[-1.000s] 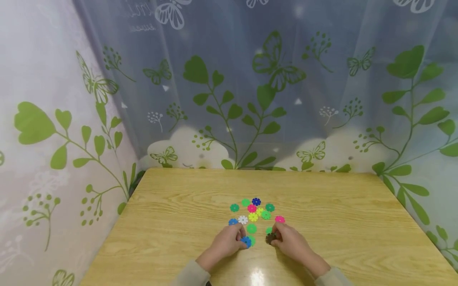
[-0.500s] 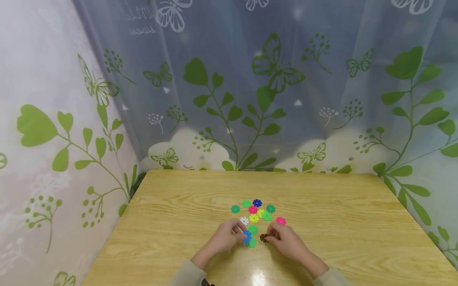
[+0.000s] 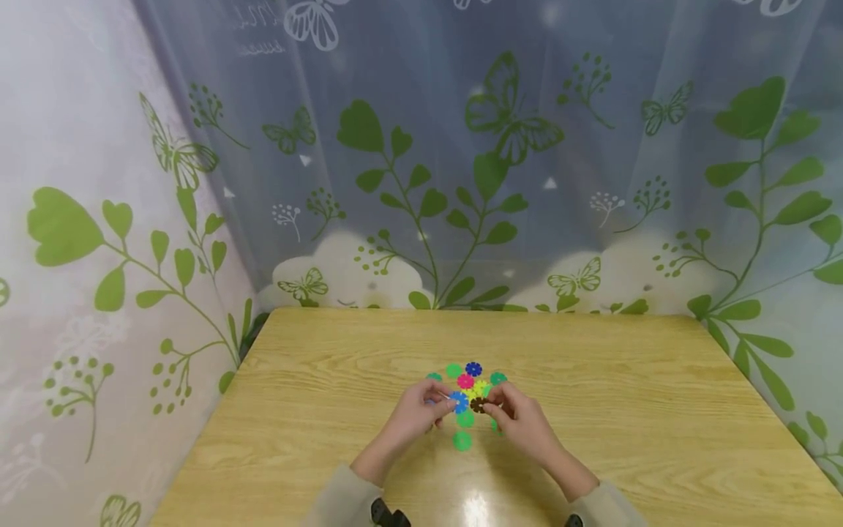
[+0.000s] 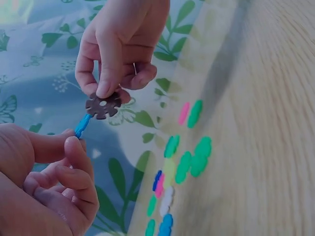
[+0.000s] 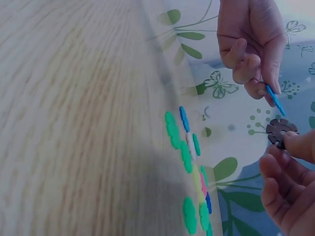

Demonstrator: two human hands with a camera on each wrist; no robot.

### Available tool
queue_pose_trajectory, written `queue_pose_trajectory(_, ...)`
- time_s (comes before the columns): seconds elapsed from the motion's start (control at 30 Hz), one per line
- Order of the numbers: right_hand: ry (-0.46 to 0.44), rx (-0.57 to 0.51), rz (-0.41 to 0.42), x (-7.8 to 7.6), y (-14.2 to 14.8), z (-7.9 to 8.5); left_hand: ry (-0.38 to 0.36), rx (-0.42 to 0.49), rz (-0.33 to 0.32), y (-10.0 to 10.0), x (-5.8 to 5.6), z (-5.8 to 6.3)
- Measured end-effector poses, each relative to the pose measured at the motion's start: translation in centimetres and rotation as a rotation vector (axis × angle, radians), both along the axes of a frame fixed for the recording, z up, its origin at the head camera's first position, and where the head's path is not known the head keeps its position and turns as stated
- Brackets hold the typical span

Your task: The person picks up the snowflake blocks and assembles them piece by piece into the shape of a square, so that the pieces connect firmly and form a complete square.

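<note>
Between thumb and fingertips my left hand (image 3: 418, 411) pinches a blue notched plastic disc (image 3: 458, 402), which shows edge-on in both wrist views. My right hand (image 3: 523, 421) pinches a dark brown notched disc (image 4: 103, 105) by its rim. Both discs are held up above the table, close together, the blue one's edge pointing at the brown one's rim. Whether they touch is hard to tell; the right wrist view shows a small gap. Below and behind the hands lie loose discs, among them a green disc (image 3: 462, 440) and a pink disc (image 3: 465, 381).
Several more notched discs lie on the wooden table (image 3: 316, 366), including a dark blue disc (image 3: 473, 369) and a white disc (image 4: 167, 201). My hands hide some of them in the head view. A patterned curtain (image 3: 421, 183) hangs behind and left of the table.
Both hands have lifted and moved forward and toward each other, bringing the blue and brown discs close together. The green disc nearest me is now uncovered.
</note>
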State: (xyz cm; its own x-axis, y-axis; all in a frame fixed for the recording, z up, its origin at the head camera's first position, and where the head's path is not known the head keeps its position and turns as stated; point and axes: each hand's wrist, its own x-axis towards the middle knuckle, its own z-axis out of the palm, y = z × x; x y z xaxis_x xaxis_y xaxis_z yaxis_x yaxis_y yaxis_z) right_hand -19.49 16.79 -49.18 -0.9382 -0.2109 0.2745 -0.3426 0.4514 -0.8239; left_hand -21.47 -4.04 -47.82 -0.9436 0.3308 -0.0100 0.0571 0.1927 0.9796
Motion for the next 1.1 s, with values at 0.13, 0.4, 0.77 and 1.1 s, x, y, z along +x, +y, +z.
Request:
queue_pose_trajectory(0.13, 0.012, -0.053, -0.035, 0.0, -0.3, 0.6, -0.037, 0.041, 0.016, 0.1, 0.2, 0.8)
queue_pose_trajectory(0.4, 0.077, -0.138, -0.063, -0.2, -0.7, 1.4, -0.091, 0.156, 0.059, 0.5, 0.2, 1.8)
queue_pose_trajectory(0.77, 0.309, -0.127, -0.054, -0.6, -1.6, 2.4, -0.160, 0.287, 0.141, 0.8, -0.1, 2.6)
queue_pose_trajectory(1.1, 0.398, -0.128, -0.034, 0.6, -2.7, 5.1, -0.162, 0.316, 0.186, 0.9, 0.1, 2.9)
